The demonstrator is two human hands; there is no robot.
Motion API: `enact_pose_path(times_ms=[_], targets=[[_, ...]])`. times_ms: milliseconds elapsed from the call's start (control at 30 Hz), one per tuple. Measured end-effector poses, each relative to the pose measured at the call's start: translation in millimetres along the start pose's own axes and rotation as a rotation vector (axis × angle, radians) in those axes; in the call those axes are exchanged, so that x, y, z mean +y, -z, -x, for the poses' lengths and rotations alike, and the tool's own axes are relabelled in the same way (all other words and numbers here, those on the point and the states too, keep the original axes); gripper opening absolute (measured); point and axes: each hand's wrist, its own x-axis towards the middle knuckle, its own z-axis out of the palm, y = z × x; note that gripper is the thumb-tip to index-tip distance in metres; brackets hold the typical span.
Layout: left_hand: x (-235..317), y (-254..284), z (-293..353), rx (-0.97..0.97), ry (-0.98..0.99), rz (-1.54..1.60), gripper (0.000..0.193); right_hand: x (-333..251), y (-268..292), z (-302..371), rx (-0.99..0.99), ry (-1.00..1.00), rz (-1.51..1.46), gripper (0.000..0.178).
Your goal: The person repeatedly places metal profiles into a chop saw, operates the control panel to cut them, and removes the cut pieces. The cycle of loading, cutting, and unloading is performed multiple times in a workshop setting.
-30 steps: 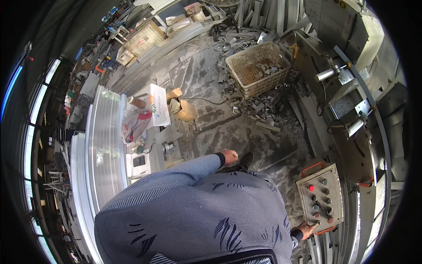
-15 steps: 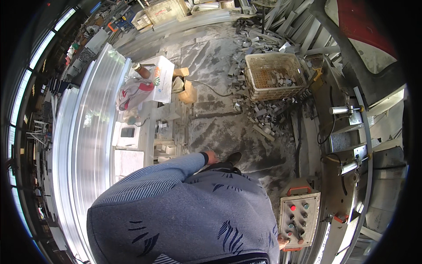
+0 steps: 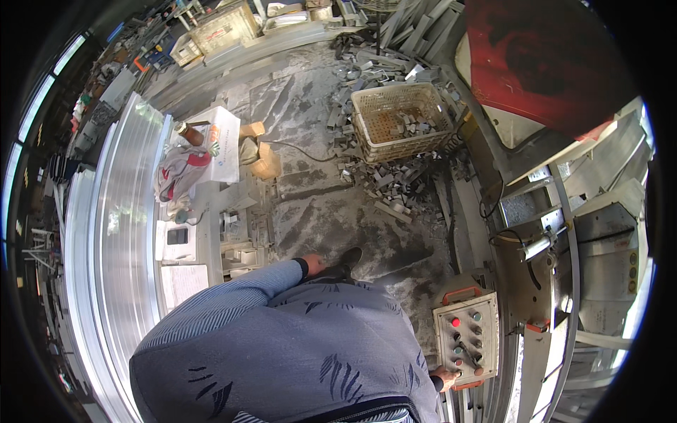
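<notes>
My left hand (image 3: 314, 265) hangs in front of my body, below a striped sleeve with a dark cuff. It appears to hold nothing, but how its fingers lie is too small to make out. At the lower right, my right hand (image 3: 446, 378) reaches the lower left corner of a control box (image 3: 446, 338). Its fingers are at the lowest buttons, and I cannot tell how they are bent. The pale box has a red button (image 3: 456, 322), several dark knobs and green buttons, and orange handles at its ends.
Beyond the floor sits a cream plastic basket (image 3: 402, 149) with metal offcuts, more offcuts (image 3: 395, 185) heaped around it. Long aluminium profiles (image 3: 127, 197) stand at left, beside a white board (image 3: 227, 151) bearing a cloth and a jar. A machine with a red cover (image 3: 543, 70) rises at right.
The view has shifted to the right, so the scene sits further left and more of the red cover shows. My right hand now shows more fully at the control box's corner.
</notes>
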Motion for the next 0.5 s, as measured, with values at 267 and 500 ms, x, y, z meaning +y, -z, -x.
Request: enact_pose_path(times_ms=[267,500], targets=[[-18,10,-10,-0.113,-0.137,-0.149,0.038,-9,7,6,-0.059,-0.091,-0.048,0.07],[-30,29,-37,-0.118,-0.33,-0.245,0.032,-13,10,13,-0.047,-0.1,-0.079,0.075]])
